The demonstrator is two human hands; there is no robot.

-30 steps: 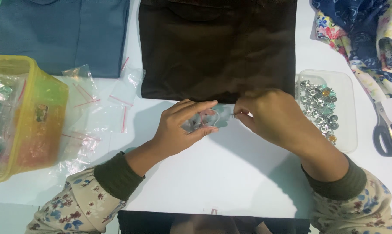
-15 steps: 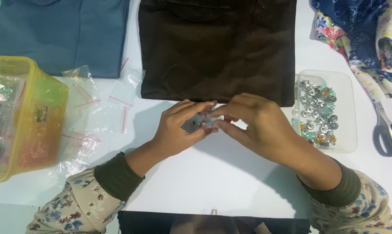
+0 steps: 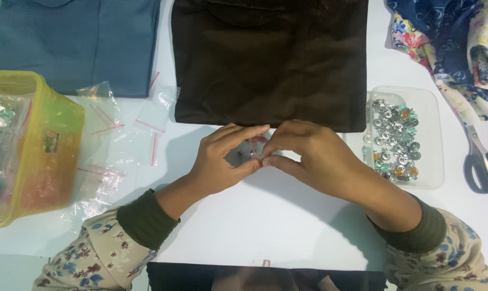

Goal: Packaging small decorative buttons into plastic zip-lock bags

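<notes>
My left hand (image 3: pixel 218 160) and my right hand (image 3: pixel 313 157) meet at the middle of the white table, fingertips pinched together on a small clear plastic bag (image 3: pixel 253 149) with shiny pieces inside. Most of the bag is hidden by my fingers. Just behind my hands lies a folded dark brown cloth (image 3: pixel 270 62). A clear shallow tray (image 3: pixel 431 141) of small metal and coloured snap buttons sits to the right of my right hand.
A yellow plastic box (image 3: pixel 50 145) holding filled bags stands at the left edge, with several empty zip bags (image 3: pixel 120 140) beside it. A folded blue cloth (image 3: pixel 77 43) lies at the back left. Floral fabric (image 3: pixel 459 48) and scissors (image 3: pixel 478 161) are at the right.
My right hand has slid left from the brown cloth's edge and both hands have closed in tighter around the small bag, hiding more of it.
</notes>
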